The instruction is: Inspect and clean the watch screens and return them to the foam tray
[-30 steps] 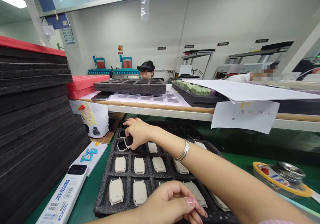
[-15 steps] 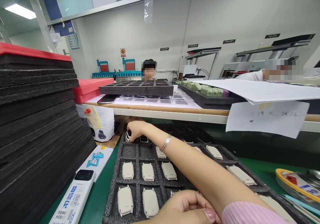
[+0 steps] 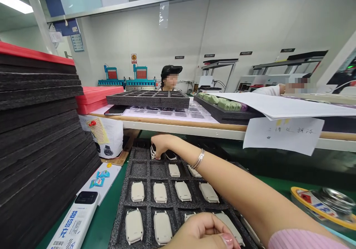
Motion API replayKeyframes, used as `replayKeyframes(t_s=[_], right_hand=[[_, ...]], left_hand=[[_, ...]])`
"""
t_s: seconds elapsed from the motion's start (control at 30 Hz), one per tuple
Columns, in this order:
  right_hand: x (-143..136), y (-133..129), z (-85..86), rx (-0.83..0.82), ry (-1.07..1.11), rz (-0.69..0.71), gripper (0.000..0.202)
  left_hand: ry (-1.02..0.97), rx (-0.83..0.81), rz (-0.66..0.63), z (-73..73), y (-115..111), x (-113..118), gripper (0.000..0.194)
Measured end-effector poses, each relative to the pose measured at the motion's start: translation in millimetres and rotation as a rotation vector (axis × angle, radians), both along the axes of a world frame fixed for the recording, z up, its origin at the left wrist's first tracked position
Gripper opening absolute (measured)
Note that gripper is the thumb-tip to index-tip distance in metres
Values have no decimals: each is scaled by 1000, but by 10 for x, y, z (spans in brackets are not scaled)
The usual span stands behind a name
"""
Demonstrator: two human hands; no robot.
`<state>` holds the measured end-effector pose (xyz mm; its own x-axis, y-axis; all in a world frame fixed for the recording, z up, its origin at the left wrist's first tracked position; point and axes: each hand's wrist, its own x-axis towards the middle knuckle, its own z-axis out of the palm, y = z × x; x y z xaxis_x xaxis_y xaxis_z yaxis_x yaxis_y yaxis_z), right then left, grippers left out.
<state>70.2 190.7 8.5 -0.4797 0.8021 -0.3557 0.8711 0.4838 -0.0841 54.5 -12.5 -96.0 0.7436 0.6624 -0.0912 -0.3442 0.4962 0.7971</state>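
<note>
A black foam tray (image 3: 146,174) with square pockets lies on the green bench, holding several off-white watch cases (image 3: 160,192). My right hand (image 3: 161,144) reaches to the tray's far row, its fingers closed round a small stack of watch cases (image 3: 152,151) at the second pocket from the left. Just right of it sits a dark-faced watch case (image 3: 170,155). My left hand (image 3: 204,230) is over the tray's near rows with curled fingers and the thumb against them; whatever it may hold is hidden. The right forearm covers part of the tray.
Tall black foam trays (image 3: 41,130) are stacked at left, beside a white box (image 3: 69,219) and blue candy wrappers (image 3: 97,182). A raised shelf (image 3: 178,124) crosses beyond my hand. At right is a yellow-rimmed round container (image 3: 322,208). A person (image 3: 170,77) sits opposite.
My right hand has shifted one pocket right along the far row, with watch cases in its fingers. The far-left pocket it was at now shows bare foam. The camera view has turned slightly right.
</note>
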Motion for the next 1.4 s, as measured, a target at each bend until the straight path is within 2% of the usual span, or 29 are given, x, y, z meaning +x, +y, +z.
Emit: replayKeyframes(t_s=[0.1, 0.2, 0.3, 0.4, 0.5, 0.6, 0.73, 0.83, 0.9, 1.03, 1.13, 1.23, 1.4], right_hand=[[22, 28, -96, -141, 14, -49, 30], [37, 59, -178, -188, 81, -83, 30], [113, 35, -231, -109, 207, -104, 31], [275, -126, -274, 73, 396, -118, 29], [491, -474, -300, 264, 611, -113, 29], [732, -959, -294, 412, 826, -86, 46], [1010, -1573, -294, 514, 1028, -20, 51], [1130, -1852, -371, 556, 1195, 68, 53], [1169, -1943, -453, 533, 1260, 65, 55], [1208, -2001, -604, 400, 1282, 35, 55], [1236, -2012, -664, 281, 1330, 62, 75], [1251, -2019, -689, 241, 1351, 34, 92], [1212, -2037, -696, 141, 1357, -131, 89]], left_hand=[[26, -13, 10, 18, -2, 3, 71], [12, -24, 18, 22, -12, -20, 68], [-14, -29, 29, 44, -38, -62, 58], [-19, -44, 62, 109, -71, -98, 52], [-20, -80, 91, 184, -96, -117, 49], [-49, -155, 137, 226, -99, -122, 42], [-80, -336, 264, 274, -73, -126, 36], [-138, -346, 343, 363, -72, -169, 37], [-135, -248, 345, 440, -96, -219, 40], [9, -53, 336, 549, -173, -288, 44], [79, -42, 343, 563, -195, -287, 46], [113, -62, 337, 551, -170, -277, 46], [108, -95, 300, 530, -123, -268, 45]])
